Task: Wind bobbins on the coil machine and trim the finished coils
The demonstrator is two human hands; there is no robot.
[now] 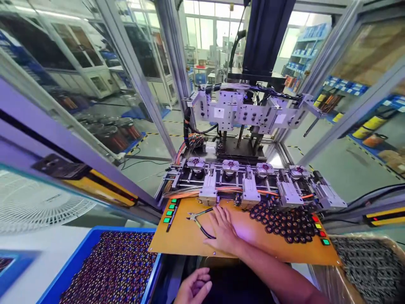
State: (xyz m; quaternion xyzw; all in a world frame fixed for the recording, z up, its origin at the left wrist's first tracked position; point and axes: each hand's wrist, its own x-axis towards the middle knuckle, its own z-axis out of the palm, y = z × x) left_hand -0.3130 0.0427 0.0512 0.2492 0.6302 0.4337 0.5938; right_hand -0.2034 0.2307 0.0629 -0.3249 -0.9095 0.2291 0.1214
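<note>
My right hand (222,230) lies palm down with fingers spread on an orange work board (180,238). Its fingers touch the handles of small black-handled cutters (198,218), which lie flat on the board; the hand grips nothing. A pile of small dark round parts (284,221) sits on the board just right of that hand. My left hand (193,288) hovers low at the frame's bottom edge, fingers loosely curled and empty. Behind the board a machine carries a row of round fixtures (230,165) that each hold a part.
A blue tray (79,261) full of the same small parts stands at the lower left. A plastic-lined bin (373,266) of parts is at the lower right. Green buttons (169,211) and red, yellow and green buttons (319,230) edge the board. A white fan (31,202) sits left; glass guards surround the machine.
</note>
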